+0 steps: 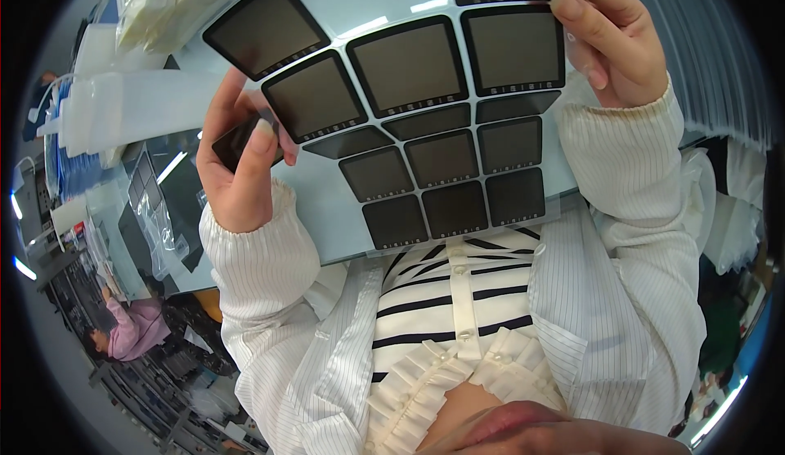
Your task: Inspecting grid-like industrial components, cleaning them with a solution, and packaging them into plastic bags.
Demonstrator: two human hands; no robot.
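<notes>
A clear sheet bearing rows of dark, black-bordered rectangular panels [406, 67] is held up in front of my chest, above the light table [327, 238]. At its upper right, my right hand [617, 42] pinches the edge between thumb and fingers, beside a corner panel. My left hand [245, 161] is at the left edge, its fingers partly behind the panels. Between its thumb and fingers is a small dark panel [237, 144]. Whether that hand also grips the sheet, I cannot tell. The lower panels [441, 158] look like a reflection or a second layer.
Bagged pale stacks [159, 1] and white sheets [135, 103] lie at the left. Near them is a clear bag [159, 226] by dark panels. Thin clear sheets [703, 54] are stacked at the right, above plastic bags [728, 218]. A person in pink [139, 328] works at far left.
</notes>
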